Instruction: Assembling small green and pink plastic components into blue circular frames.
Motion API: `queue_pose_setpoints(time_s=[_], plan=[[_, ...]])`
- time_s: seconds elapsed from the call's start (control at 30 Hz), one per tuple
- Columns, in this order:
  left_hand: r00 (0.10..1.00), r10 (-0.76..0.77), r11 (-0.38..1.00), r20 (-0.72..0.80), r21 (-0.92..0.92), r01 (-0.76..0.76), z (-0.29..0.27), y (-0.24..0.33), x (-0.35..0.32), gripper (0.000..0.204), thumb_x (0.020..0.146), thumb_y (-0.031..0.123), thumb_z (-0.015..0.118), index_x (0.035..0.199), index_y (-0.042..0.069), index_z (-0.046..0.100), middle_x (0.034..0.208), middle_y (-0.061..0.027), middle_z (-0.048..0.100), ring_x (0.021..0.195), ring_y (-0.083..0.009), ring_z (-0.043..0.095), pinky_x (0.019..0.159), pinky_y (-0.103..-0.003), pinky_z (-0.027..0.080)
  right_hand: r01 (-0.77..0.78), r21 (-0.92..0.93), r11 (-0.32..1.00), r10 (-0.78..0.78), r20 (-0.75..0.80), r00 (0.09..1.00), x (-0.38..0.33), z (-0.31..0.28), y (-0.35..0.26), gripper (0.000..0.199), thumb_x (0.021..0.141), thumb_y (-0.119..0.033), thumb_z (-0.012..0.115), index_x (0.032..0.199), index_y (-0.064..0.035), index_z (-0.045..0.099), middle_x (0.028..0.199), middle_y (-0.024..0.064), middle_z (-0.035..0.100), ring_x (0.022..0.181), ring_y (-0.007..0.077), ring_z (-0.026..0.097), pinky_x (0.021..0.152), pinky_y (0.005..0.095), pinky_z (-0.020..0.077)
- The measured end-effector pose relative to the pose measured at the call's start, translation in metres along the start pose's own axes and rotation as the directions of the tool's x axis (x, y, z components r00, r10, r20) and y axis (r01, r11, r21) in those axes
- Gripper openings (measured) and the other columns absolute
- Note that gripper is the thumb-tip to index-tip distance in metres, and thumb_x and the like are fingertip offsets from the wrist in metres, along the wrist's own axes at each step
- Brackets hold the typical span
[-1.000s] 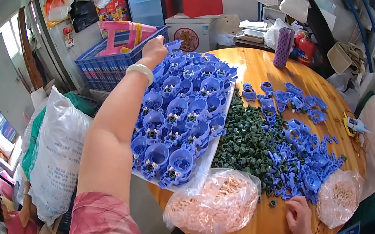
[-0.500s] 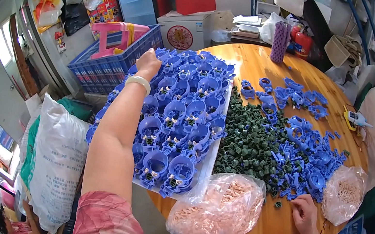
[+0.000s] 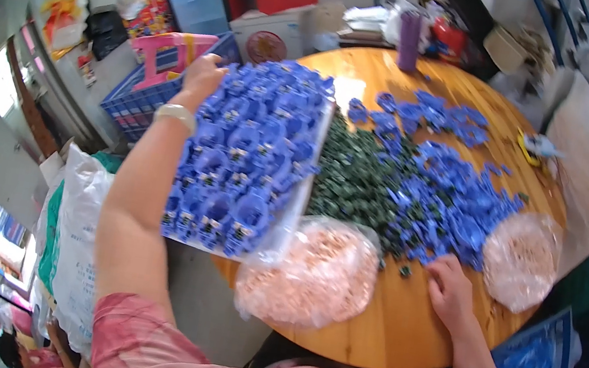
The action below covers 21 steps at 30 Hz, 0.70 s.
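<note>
My left arm stretches along the left side of a white tray (image 3: 316,158) packed with rows of blue plastic cup-like toy parts (image 3: 244,137), which carry small dark and pale pieces. At the tray's far left corner is my left hand (image 3: 203,79), fingers bent in against the outermost parts; what they hold, if anything, is hidden. My right hand (image 3: 451,287) rests on the round wooden table (image 3: 402,332) with curled fingers, just below a heap of loose blue parts (image 3: 461,203). Its fingertips are tucked under. Between tray and blue heap lies a pile of small dark green pieces (image 3: 356,182).
Clear bags of small pinkish pieces (image 3: 314,276) lie at the near edge and at the right (image 3: 521,258). A purple bottle (image 3: 408,40) and a yellow-and-white tool (image 3: 539,148) stand farther off. A blue crate (image 3: 129,110) and white sack (image 3: 79,242) flank the left.
The whole view has shifted, so the table sits higher and more to the left. My left arm has moved left relative to the tray. My right hand stays curled near the blue heap.
</note>
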<state>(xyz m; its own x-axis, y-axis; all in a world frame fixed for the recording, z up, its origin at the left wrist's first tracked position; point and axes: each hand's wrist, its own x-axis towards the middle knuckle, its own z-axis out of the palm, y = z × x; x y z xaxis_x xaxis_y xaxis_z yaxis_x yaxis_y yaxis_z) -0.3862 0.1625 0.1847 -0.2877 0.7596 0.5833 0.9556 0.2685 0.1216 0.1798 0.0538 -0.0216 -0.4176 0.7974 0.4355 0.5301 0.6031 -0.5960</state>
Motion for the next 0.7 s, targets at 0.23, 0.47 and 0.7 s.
queue_pose_setpoints(time_s=[0.23,0.47,0.7], plan=[[0.924,0.369,0.929,0.102,-0.068,-0.363,-0.013,0.142,-0.084,0.028,0.079,0.021,0.065,0.102,0.006,0.061,0.086,-0.0129,0.064,0.083,-0.0311,0.062,0.071,-0.039,0.048,-0.055,-0.012,0.998,0.056,0.048,0.997,-0.010,-0.007,-0.005,0.021,0.076,-0.005,0.059,0.096,-0.0105,0.059,0.101,0.0072,0.055,0.083,0.0301,0.059,0.068,0.0378,0.0484],[0.810,0.535,0.806,0.240,-0.434,-0.403,0.014,0.286,-0.180,0.027,0.078,0.018,0.065,0.103,0.007,0.061,0.094,-0.0134,0.063,0.088,-0.0312,0.062,0.076,-0.038,0.049,0.040,0.006,0.999,-0.041,0.090,0.995,-0.018,-0.008,-0.006,0.018,0.075,-0.007,0.060,0.093,-0.0085,0.059,0.099,0.0072,0.054,0.085,0.0279,0.058,0.067,0.0374,0.0478],[0.455,0.891,0.381,-0.010,-0.530,-0.758,0.077,0.404,-0.243,0.032,0.071,0.019,0.070,0.099,0.006,0.061,0.091,-0.0139,0.059,0.098,-0.0315,0.055,0.093,-0.039,0.040,0.140,0.009,0.990,-0.140,0.000,0.990,-0.022,0.003,0.011,0.012,0.076,-0.007,0.060,0.088,-0.0061,0.059,0.093,0.0095,0.054,0.079,0.0307,0.058,0.066,0.0396,0.0474]])
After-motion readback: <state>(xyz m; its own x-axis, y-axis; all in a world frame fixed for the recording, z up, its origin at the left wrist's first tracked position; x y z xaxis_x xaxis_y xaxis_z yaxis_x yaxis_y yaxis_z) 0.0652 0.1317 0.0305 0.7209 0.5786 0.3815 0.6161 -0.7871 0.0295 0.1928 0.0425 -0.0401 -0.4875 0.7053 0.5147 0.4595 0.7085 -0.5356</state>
